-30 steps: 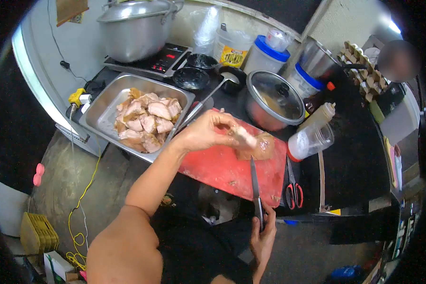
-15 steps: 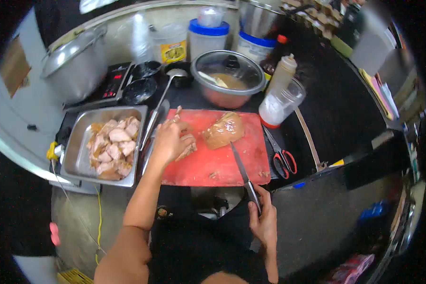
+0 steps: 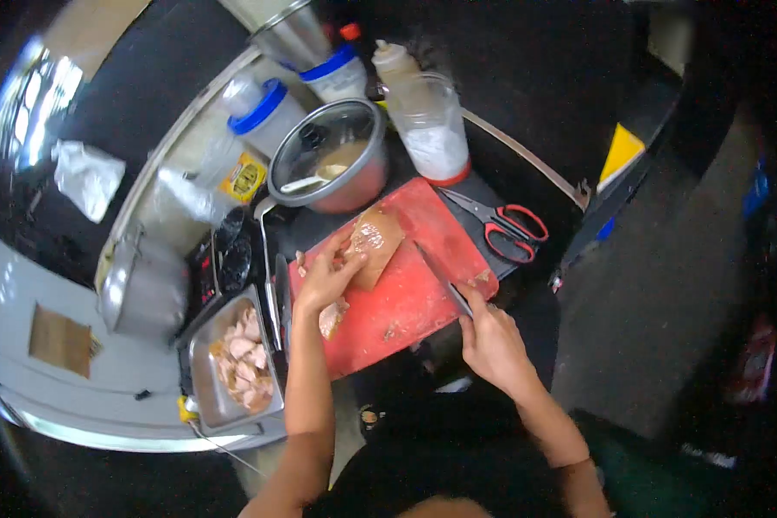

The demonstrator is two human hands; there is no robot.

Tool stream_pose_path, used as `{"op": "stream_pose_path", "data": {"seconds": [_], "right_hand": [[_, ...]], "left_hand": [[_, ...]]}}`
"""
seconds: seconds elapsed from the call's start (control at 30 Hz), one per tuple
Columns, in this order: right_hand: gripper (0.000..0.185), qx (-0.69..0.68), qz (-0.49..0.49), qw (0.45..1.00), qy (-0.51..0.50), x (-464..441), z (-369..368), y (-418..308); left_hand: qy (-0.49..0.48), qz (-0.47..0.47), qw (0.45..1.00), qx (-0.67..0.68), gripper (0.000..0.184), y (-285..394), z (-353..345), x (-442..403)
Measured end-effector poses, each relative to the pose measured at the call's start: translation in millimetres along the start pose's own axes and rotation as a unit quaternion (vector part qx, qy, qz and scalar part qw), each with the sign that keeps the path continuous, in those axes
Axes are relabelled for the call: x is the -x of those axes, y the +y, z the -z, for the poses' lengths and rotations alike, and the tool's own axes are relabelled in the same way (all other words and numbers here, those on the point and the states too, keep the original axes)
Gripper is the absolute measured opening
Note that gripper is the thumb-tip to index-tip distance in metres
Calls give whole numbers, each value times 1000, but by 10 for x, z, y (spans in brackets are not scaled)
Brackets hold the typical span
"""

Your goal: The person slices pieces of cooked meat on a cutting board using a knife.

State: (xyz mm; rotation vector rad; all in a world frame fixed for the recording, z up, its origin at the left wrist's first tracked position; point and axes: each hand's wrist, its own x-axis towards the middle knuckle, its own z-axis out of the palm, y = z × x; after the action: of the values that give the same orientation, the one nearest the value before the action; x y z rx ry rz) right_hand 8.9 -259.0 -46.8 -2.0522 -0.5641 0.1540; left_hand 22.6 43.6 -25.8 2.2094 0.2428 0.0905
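Observation:
A red cutting board (image 3: 406, 302) lies on the dark counter. On its upper part rests a large piece of glossy cooked meat (image 3: 378, 246), and my left hand (image 3: 330, 274) has its fingers on the left side of that piece. A smaller meat piece (image 3: 332, 318) sits on the board below this hand. My right hand (image 3: 492, 341) is wrapped round the handle of a knife (image 3: 440, 278), whose blade points up and left over the board, apart from the meat. Cut meat (image 3: 242, 363) fills part of a steel tray (image 3: 205, 380) at the left.
Red-handled scissors (image 3: 502, 229) lie right of the board. Behind it stand a lidded bowl (image 3: 341, 181), a jar of white powder (image 3: 436, 147) and a squeeze bottle (image 3: 393, 65). A ladle (image 3: 268, 259) lies between tray and board; a big pot (image 3: 144, 285) stands farther left.
My left hand has moved from the smaller piece at the board's left to the large piece. My right hand still holds the knife. The camera view has turned and tilted.

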Motion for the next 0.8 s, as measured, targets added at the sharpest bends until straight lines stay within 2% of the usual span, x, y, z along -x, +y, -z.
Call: {"op": "stream_pose_path", "data": {"seconds": [0.03,0.1,0.17,0.23,0.3,0.4,0.43,0.53,0.6,0.67,0.8], "right_hand": [[45,-7,5,1000,3,-26,-43,29],[47,-16,11,1000,-8,-79,-70,35],[47,-28,5,999,-15,-109,-79,39],[48,-40,2,999,-20,-129,-86,50],[49,-49,4,999,-16,-164,-58,56],[62,-37,-2,998,-55,-189,38,45],[63,-44,-1,997,-62,-189,54,50],[59,-59,13,997,-52,-155,59,132],[50,-66,37,997,-9,-118,14,179],[51,-60,44,997,-18,-119,43,156],[54,-35,58,996,-52,-124,60,94]], "left_hand": [[11,-4,999,-46,60,43,8,16],[17,55,998,-1,55,15,-17,43],[12,117,992,37,52,270,-75,77],[34,93,994,-47,53,213,-82,82],[59,34,982,-176,60,345,-104,55],[86,-174,942,-275,69,442,-115,-89],[42,-202,938,-278,72,463,-94,-151],[-3,-132,957,-260,70,280,-83,-169],[18,-90,970,-224,65,181,-100,-139],[50,-51,988,-136,63,88,-172,-78],[83,-93,987,-99,61,6,-250,-7]]}}
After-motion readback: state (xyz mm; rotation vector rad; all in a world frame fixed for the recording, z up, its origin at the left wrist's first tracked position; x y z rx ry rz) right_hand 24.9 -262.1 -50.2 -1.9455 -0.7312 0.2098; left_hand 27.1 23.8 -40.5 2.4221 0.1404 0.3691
